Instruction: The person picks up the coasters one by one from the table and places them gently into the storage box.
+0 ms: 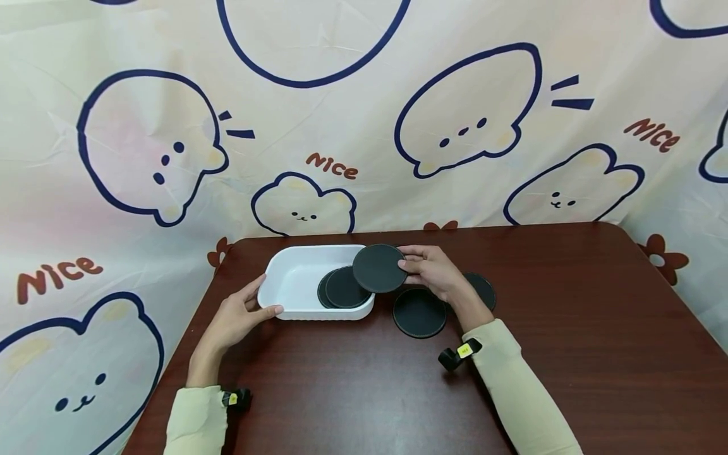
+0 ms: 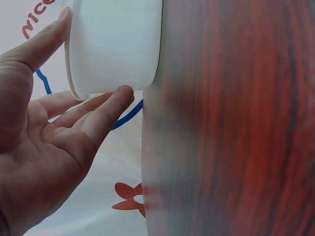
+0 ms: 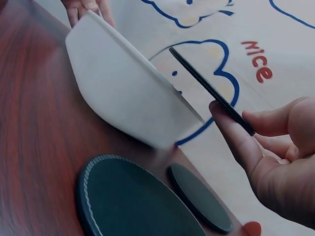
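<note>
A white tray (image 1: 292,278) with rounded corners stands near the table's far edge. My left hand (image 1: 236,319) holds its left end, thumb at the front side and fingers at the end wall. My right hand (image 1: 435,272) pinches a round dark coaster (image 1: 378,268) by its right edge, above the tray's right end. Edge-on in the right wrist view, this coaster (image 3: 211,91) sits between thumb and fingers. Inside the tray, two coasters (image 1: 345,287) overlap at the right. What else lies beneath the held coaster is hidden.
On the table (image 1: 352,379), a coaster (image 1: 419,313) with a stitched rim lies right of the tray. Another coaster (image 1: 482,289) is partly hidden behind my right forearm. A printed cloth (image 1: 370,126) hangs behind the table.
</note>
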`<state>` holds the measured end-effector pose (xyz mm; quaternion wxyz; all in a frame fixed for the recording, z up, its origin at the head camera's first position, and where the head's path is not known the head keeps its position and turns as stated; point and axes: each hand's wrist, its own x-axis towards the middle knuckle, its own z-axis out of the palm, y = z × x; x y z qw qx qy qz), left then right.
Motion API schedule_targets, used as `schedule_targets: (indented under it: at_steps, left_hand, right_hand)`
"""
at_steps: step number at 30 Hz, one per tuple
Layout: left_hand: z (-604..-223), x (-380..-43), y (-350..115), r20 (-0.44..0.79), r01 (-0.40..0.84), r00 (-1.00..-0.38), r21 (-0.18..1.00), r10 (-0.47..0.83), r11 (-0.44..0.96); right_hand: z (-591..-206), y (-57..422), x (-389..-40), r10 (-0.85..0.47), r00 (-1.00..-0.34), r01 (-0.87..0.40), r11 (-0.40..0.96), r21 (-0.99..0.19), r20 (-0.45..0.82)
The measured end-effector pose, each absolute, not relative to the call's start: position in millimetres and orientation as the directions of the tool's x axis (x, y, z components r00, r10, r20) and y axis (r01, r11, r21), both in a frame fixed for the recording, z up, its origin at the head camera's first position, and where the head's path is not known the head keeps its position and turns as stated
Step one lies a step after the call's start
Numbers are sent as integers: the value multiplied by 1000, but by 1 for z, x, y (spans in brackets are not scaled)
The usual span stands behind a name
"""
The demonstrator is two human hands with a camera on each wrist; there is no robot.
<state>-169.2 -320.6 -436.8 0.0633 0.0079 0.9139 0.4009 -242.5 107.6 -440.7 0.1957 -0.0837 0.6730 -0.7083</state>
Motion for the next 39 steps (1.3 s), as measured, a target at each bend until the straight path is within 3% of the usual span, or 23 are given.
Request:
schedule_targets:
  at_steps: [24,39]
  left_hand:
    - [-439,-171,-321,-99,-30,-993,727,62,686]
    - [-437,-170,-320,-104,-28,-992,731,72,681]
  right_hand:
    - [-434,37,-239,-427,-889,208,-54,-977,-166]
    - [-433,33,-235,-347,-927,164,-31,-986,-143]
